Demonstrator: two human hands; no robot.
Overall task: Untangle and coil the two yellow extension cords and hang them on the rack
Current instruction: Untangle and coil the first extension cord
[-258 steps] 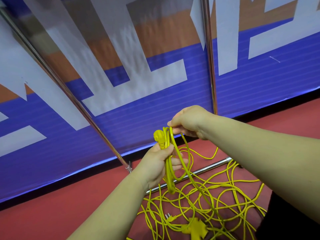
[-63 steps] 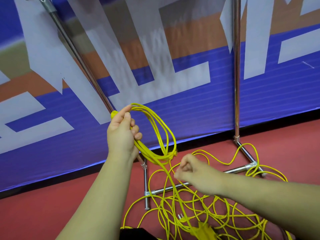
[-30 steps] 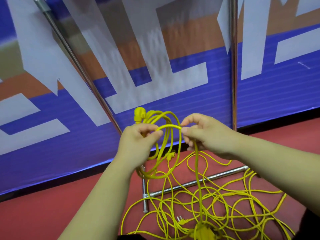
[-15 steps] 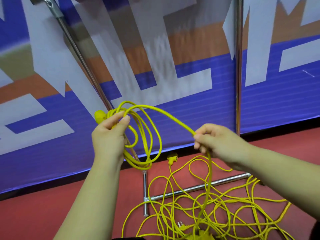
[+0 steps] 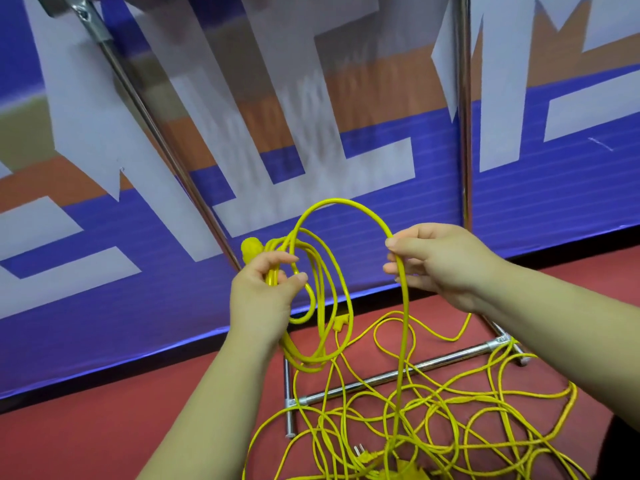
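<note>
- Both hands are raised in front of the rack [image 5: 465,133], and each is closed on yellow cord.
- Several strands at the top of a coil [image 5: 323,306] are gripped together in the left hand [image 5: 266,292], with the thumb and fingers curled round them.
- A single strand [image 5: 402,341] is pinched between the thumb and forefinger of the right hand [image 5: 440,263], with the remaining fingers curled beneath it.
- Between the two hands this strand is carried up in one wide arch, higher than either hand, and it is joined to the coil at the left hand.
- The coil is formed of several loops, which are hung below the left hand and held clear of the floor [image 5: 104,427].
- A thick yellow connector [image 5: 250,249] is seen sticking out just above the left hand's fingers.
- A small yellow plug [image 5: 341,323] is seen dangling among the coil's lower loops; which cord it belongs to cannot be told.
- Below the right hand the strand is dropped almost straight down into a tangle of yellow cord [image 5: 450,407], spread over the red floor below and to the right of the hands.
- A pronged plug [image 5: 360,451] is seen lying in the tangle near the lower edge.
- The chrome base bar [image 5: 367,381] of the rack is crossed by loops of the tangle.
- One chrome upright is stood vertical behind the right hand, and a slanted pole [image 5: 156,133] is seen at the left.
- A blue, white and orange banner [image 5: 346,237] is set behind the rack, down to the floor.
</note>
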